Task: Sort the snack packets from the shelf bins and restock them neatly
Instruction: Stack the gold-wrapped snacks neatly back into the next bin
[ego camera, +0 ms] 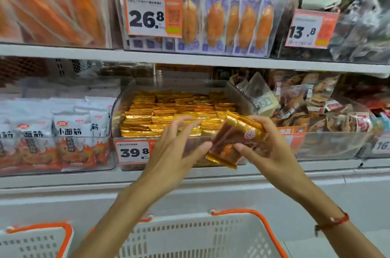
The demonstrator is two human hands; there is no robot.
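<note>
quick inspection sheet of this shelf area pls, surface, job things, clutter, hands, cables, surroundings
surface: white lower shelf carries clear bins side by side.
job's things: clear middle bin filled with stacked gold packets; a small bunch of gold packets in hand, in front of that bin.
clutter: the bin to the right holds mixed brown packets lying loose at all angles.
hands: right hand grips the held bunch; left hand, fingers spread, its fingertips at the bunch's edge.
cables: nothing seen.
surroundings: price tags 39.8 and 26.8; white packets in the left bin; two white baskets with orange rims below.
</note>
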